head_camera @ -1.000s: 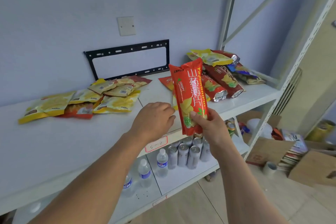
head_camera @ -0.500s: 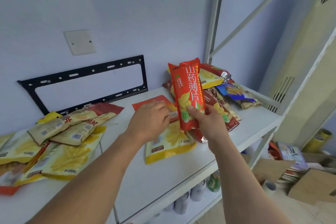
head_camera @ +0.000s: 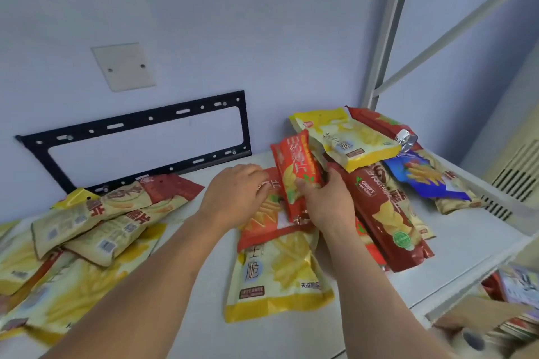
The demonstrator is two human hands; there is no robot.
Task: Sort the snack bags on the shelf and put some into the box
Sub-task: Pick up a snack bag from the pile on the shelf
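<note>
STATUS: sorting under way, boxing not begun | my right hand (head_camera: 323, 204) grips red bag (head_camera: 294, 172) upright over shelf (head_camera: 455, 265); my left hand (head_camera: 233, 198) fingers curled onto orange bag (head_camera: 262, 213) | box (head_camera: 478, 312) lower right; contents unclear

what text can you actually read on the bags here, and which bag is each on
"CRISPY": dark red bag, right of the right hand; the smaller line under it is blurred.
"脆": yellow bag lying near the shelf's front edge.
Orange-red bag held in the right hand: characters too blurred.
Left pile: too blurred.
</note>
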